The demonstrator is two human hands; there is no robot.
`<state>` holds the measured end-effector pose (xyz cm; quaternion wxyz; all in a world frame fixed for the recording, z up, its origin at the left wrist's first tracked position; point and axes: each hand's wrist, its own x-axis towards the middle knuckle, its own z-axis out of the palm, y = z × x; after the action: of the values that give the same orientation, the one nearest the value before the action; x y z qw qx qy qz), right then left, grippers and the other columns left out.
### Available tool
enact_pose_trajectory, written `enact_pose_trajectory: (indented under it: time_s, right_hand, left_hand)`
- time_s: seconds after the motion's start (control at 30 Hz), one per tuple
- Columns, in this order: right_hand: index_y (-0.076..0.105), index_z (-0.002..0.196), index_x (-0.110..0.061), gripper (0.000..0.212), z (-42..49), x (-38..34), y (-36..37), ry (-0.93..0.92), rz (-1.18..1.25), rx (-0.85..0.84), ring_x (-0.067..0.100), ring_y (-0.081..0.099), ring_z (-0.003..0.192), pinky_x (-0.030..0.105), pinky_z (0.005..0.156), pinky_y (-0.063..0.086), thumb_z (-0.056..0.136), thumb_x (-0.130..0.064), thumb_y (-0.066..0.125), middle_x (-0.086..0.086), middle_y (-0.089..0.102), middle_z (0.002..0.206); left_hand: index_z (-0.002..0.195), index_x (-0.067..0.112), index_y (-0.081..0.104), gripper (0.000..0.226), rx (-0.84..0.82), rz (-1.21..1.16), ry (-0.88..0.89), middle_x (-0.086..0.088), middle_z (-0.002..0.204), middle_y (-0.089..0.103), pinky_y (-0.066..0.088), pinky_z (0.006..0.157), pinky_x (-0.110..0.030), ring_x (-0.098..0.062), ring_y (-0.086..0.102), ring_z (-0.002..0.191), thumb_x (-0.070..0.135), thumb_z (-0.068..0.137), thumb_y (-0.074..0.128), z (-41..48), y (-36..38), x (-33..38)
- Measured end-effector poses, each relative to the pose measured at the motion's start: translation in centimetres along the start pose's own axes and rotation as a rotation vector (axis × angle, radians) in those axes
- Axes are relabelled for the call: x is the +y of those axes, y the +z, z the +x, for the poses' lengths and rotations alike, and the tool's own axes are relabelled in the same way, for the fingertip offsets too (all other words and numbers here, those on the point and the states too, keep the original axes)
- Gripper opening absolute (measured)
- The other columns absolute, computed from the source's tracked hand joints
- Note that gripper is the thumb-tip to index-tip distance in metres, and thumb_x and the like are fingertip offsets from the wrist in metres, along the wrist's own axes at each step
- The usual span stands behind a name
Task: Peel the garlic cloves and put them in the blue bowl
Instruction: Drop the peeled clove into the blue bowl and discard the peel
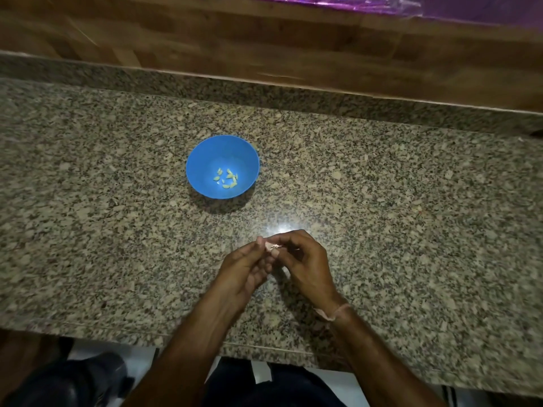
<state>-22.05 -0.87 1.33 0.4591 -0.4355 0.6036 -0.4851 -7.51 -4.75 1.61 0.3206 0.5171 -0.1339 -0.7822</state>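
Head view: with left hand [245,270] and right hand [307,261] grips pinched on clove [271,246], peel gently above worktop [411,201].

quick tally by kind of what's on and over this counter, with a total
blue bowl: 1
peeled cloves in the bowl: about 7, too small to be sure
garlic clove pinched between the hands: 1
hands: 2 (left hand, right hand)
total: about 11

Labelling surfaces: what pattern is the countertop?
The countertop is speckled grey-beige granite with dark flecks; head view.
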Motion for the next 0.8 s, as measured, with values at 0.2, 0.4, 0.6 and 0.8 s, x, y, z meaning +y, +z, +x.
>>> enact_pose_trajectory:
  time_s: [0.2, 0.4, 0.6, 0.8]
  right_hand:
    - [0.079, 0.100, -0.011, 0.017, -0.3, -0.5, -0.4, -0.042, -0.004, 0.015, 0.017, 0.072, 0.094, 0.026, 0.082, 0.057, 0.090, 0.003, 0.077, 0.002, 0.072, 0.101]
    - [0.079, 0.095, -0.010, 0.011, -0.6, -0.3, -0.5, -0.024, -0.007, 0.063, 0.018, 0.075, 0.091, 0.037, 0.083, 0.062, 0.092, 0.000, 0.076, 0.000, 0.077, 0.094]
    - [0.078, 0.101, -0.002, 0.007, -1.2, -0.1, -0.8, 0.222, 0.252, 0.026, 0.031, 0.074, 0.087, 0.061, 0.088, 0.059, 0.096, -0.005, 0.073, 0.020, 0.078, 0.096]
    - [0.074, 0.106, -0.003, 0.019, -1.8, 0.5, -0.8, 0.275, 0.305, 0.015, 0.036, 0.069, 0.094, 0.068, 0.094, 0.056, 0.092, -0.015, 0.080, 0.029, 0.073, 0.103]
  left_hand:
    - [0.099, 0.007, 0.074, 0.033, -0.036, -0.022, -0.039, -0.004, 0.080, 0.071, 0.054, 0.057, -0.017, -0.006, 0.062, 0.064, 0.035, 0.084, 0.067, -0.8, 1.2, -0.3]
    - [0.115, 0.002, 0.075, 0.046, -0.039, 0.059, 0.058, -0.005, 0.087, 0.072, 0.055, 0.067, -0.018, -0.007, 0.062, 0.073, 0.036, 0.084, 0.071, -1.2, 1.0, -0.9]
    - [0.117, 0.008, 0.074, 0.036, -0.040, 0.092, 0.165, -0.021, 0.117, 0.074, 0.058, 0.081, -0.026, -0.023, 0.067, 0.098, 0.025, 0.085, 0.074, -1.9, 1.1, -1.6]
    - [0.091, 0.014, 0.078, 0.014, 0.006, 0.036, 0.151, -0.006, 0.087, 0.076, 0.058, 0.069, -0.019, -0.011, 0.068, 0.077, 0.020, 0.079, 0.075, -2.6, 1.5, -1.7]
